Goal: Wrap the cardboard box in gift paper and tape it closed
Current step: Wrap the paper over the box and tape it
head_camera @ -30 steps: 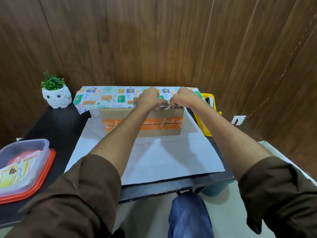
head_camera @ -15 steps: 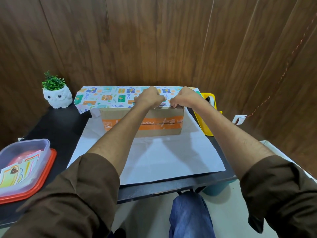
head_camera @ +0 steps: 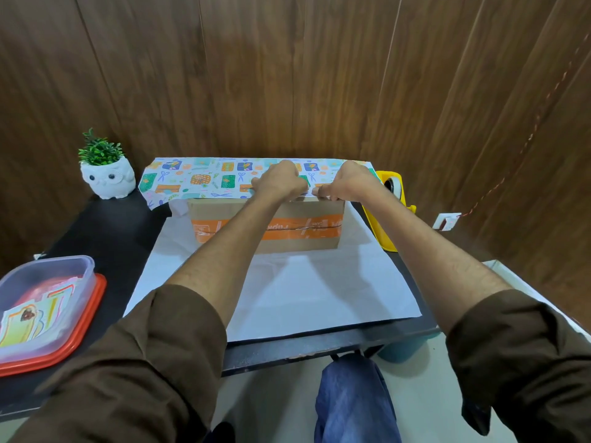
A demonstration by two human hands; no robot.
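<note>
Item: cardboard box [head_camera: 319, 243] with an orange tape band, standing at the far middle of the black surface [head_camera: 105, 231], on the white underside of the gift paper [head_camera: 198, 180]

Paper: the far part is drawn up behind the box and laid printed side up over its top. The near part lies flat and white towards the person, not yet lifted.

Left hand [head_camera: 278, 183]: at the near top edge of the box, fingers curled down and pinching the paper's edge. The fingertips are hidden under the knuckles.

Right hand [head_camera: 348, 185]: just beside the left on the same edge, fingers [head_camera: 323, 195] curled and pinching the paper there. Whether a strip of tape lies under them cannot be told.

Change: almost none over the last second. Both hands stay on the same edge, with the gap between them opened very slightly. Judged a hold-and-crease step that fixes the first flap along the box's front edge.

Standing: early. The near flap, both ends and all the taping appear to remain.

Nearby: yellow tape dispenser [head_camera: 387, 215] to the right of the box, owl planter [head_camera: 107, 180] far left, clear container on a red lid [head_camera: 44, 302] near left
</note>
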